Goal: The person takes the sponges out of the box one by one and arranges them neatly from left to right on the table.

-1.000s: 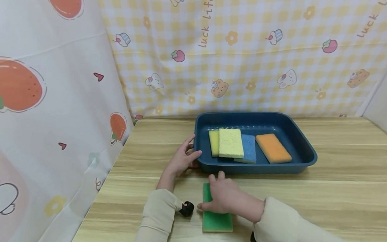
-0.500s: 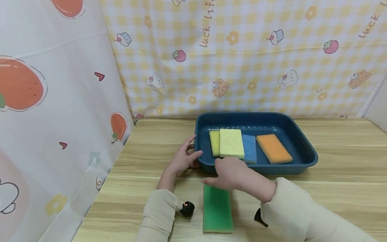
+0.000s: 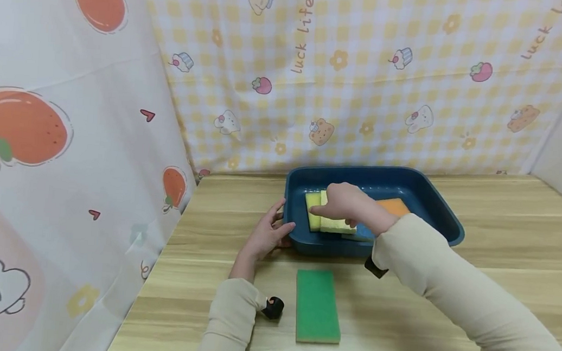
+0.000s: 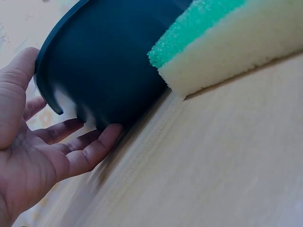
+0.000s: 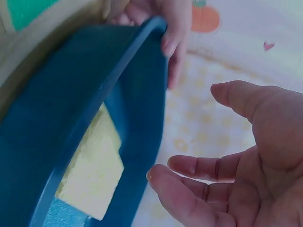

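Dark blue tray [image 3: 446, 222] sits on the wooden tabletop [image 3: 503, 223], near the checked curtain behind it; everything placed relative to this tray. Left hand [image 3: 268, 234] is at the tray's left front corner, thumb over the rim and fingers loosely spread against the outer wall, probably to steady the tray so it doesn't slide; it grips nothing fully. The left wrist view shows the same: fingers [image 4: 85, 153] lie under the tray's curved wall. Right hand [image 3: 347, 204] hovers inside the tray over the pale yellow sponge [image 3: 336, 226], fingers relaxed and slightly bent, palm empty in the right wrist view; contact with the sponge cannot be told. That sponge lies on top of a brighter yellow sponge [image 3: 311, 213] at the tray's left end, overlapping a blue sponge [image 3: 362, 233] to its right. An orange sponge [image 3: 393, 206] lies further right in the tray, partly hidden by the wrist. A green sponge [image 3: 318, 306] lies flat outside the tray, in front of it, well apart from both hands.
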A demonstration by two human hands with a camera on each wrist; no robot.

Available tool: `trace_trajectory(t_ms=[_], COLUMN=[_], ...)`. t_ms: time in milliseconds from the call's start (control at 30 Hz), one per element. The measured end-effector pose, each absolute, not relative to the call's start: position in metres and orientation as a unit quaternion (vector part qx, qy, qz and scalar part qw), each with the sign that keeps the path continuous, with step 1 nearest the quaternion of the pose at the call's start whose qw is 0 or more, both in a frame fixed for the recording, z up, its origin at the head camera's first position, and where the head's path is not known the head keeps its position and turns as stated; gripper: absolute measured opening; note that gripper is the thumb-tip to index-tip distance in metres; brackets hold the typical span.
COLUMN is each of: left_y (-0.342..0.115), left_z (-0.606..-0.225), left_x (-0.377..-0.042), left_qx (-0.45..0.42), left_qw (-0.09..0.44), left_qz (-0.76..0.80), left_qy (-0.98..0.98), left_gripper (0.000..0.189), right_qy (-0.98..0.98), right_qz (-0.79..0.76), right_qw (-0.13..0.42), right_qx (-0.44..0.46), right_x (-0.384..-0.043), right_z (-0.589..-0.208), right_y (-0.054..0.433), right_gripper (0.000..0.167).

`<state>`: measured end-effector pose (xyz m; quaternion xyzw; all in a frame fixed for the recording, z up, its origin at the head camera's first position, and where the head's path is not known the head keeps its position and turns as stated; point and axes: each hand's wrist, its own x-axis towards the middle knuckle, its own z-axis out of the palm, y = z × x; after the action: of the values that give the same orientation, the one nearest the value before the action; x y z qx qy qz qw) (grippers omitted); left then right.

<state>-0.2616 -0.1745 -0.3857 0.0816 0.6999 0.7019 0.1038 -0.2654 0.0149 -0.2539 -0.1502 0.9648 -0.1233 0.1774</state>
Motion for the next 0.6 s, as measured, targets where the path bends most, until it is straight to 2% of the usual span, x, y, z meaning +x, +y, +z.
trace_trajectory(t_ms=[167,400,600], left_y=[-0.176,-0.173,-0.174], left_z=[-0.378,-0.364,-0.371], left_x=[-0.256,-0.247,-0.25], left_qx=[0.091,0.09,0.094], left_qw=[0.113,0.113,0.11], left_qz=[0.704,0.694,0.705], left_qy=[0.695,0.705,0.694], left_gripper=[0.069,0.067,0.067], right_qy=[0.963,0.96,0.961], right_qz=[-0.145,-0.174,-0.191], right_qw=[0.192,0.197,0.187], right_qx=[-0.125,-0.095,-0.075], right_x=[-0.287,-0.312,-0.328], right_z=[-0.259,-0.262,-0.266], right_y=[0.017,0.023,0.027], right_gripper=[0.04,0.05,0.056])
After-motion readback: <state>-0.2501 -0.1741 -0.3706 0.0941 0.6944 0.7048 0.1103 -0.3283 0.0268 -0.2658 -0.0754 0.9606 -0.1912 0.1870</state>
